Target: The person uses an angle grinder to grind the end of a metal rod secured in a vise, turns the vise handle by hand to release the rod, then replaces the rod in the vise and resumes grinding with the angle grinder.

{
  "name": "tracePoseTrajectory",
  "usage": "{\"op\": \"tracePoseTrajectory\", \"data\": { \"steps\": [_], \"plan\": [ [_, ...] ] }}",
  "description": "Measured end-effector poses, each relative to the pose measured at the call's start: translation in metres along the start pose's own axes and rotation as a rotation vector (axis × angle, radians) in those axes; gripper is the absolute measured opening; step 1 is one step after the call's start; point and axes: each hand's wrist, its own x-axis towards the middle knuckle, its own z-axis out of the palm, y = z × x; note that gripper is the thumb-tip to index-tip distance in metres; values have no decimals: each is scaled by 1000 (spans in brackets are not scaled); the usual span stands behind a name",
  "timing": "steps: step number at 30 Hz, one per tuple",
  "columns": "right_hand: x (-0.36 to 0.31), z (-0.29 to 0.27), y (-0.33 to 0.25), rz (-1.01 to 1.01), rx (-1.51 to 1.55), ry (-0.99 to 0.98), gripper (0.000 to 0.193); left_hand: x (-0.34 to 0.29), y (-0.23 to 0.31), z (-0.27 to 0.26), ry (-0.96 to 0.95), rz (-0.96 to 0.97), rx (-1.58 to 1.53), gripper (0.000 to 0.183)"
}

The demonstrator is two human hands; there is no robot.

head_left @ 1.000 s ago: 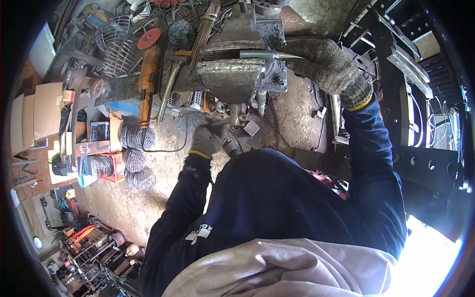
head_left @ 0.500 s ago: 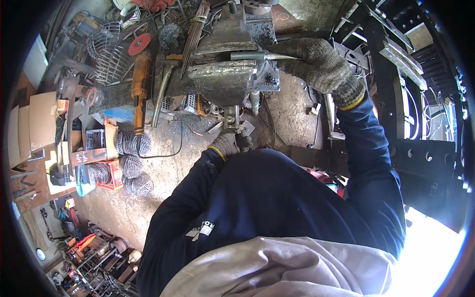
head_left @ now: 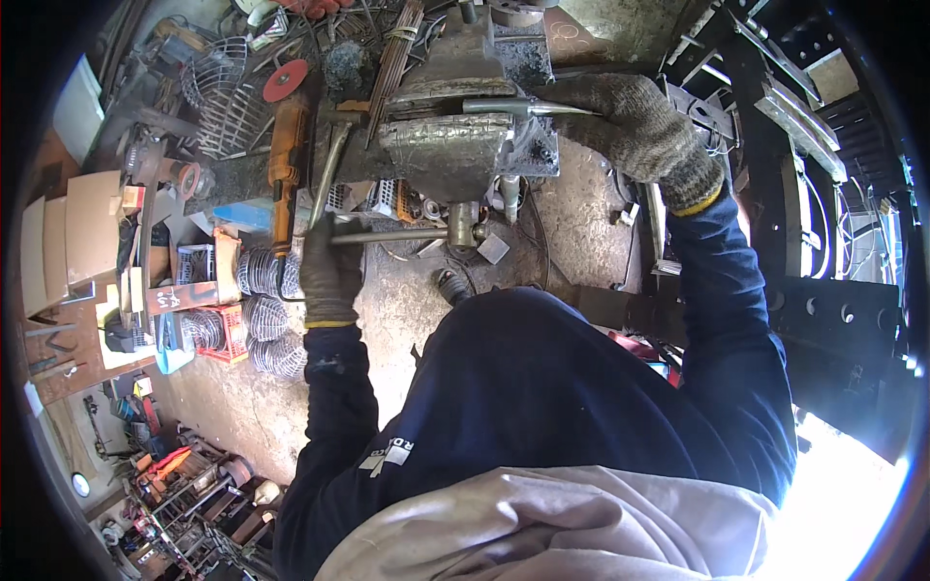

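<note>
A large metal bench vise [head_left: 441,145] stands at the top middle. Between its jaws lies a grey metal rod [head_left: 489,106] whose tapered, pointed end sticks out to the right. My right hand [head_left: 630,126], in a grey knitted glove, is closed about that tapered end; the tip shows against the glove, and some fingers are hidden. Below the jaws, the vise handle [head_left: 397,235] lies crosswise through the screw head [head_left: 465,229]. My left hand [head_left: 331,271], gloved too, grips the handle's left end. Just above this hand is the lower end of a hammer's handle [head_left: 331,169].
An orange angle grinder [head_left: 285,155] with a red disc [head_left: 285,80] lies left of the vise. Thin rods [head_left: 395,63] are bundled beside it. Coiled wire rings [head_left: 266,320] and a red crate [head_left: 232,334] are lower left. Dark steel frames [head_left: 823,320] rise on the right.
My left hand has moved left and slightly up from below the vise screw to the handle's left end. The handle now lies crosswise. My right hand stays at the tapered rod.
</note>
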Motion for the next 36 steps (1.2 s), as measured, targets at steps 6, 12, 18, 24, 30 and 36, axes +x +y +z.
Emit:
{"op": "tracePoseTrajectory", "data": {
  "steps": [6, 12, 18, 24, 30, 36],
  "plan": [
    [-7, 12, 11, -34, 66, 72, 35, -33, 52, 58, -49, 153, 84, 24],
    [-7, 19, 12, 27, 245, 56, 36, -43, 58, 71, -367, 263, -43, 27],
    [-14, 25, 21, 12, 216, 100, 33, -87, 52, 153, -618, 483, 161, 29],
    [-8, 13, -3, 162, 153, -11, 41, -97, 50, 165, -682, 461, 127, 25],
    [-10, 10, 3, 166, 250, -22, 40, -85, 58, 164, -824, 415, 178, 39],
    [-12, 9, 0, 191, 280, -40, 43, -78, 62, 166, -870, 270, 242, 48]
  ]
}}
